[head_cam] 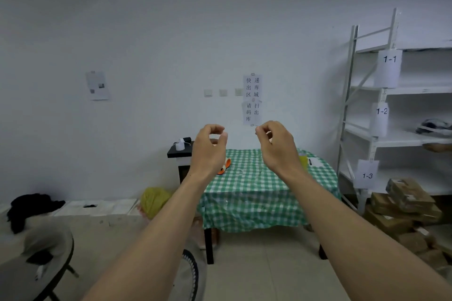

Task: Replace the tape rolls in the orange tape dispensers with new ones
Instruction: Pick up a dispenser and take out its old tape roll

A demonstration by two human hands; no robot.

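Your two bare arms reach forward at chest height toward a table draped in a green-and-white checked cloth (264, 193) against a pale wall. Your left hand (209, 148) is raised with the thumb and forefinger curled toward each other in a loose ring, the tips close but not quite meeting; nothing can be made out between them. Your right hand (276, 145) is bent at the wrist, its fingers (263, 132) folded in toward the thumb as if pinching; whether they grip something thin and clear cannot be told from this view.

The orange tape dispenser (224, 167) lies on the near left part of the checked cloth, below your left hand and partly hidden behind that wrist, well apart from the fingertips of both hands. A faint, clear film-like strip (242, 171) shows on the cloth between your two forearms, too faint to identify.

A yellow container (303, 161) stands on the right part of the table just beside your right forearm, with a white sheet of paper (316, 162) next to it. A small black-topped stand (179, 151) sits touching the table's left end. White metal shelving (391, 134) labelled 1-1, 1-2 and 1-3 rises at right, with brown cardboard parcels (406, 205) stacked on the floor beneath.
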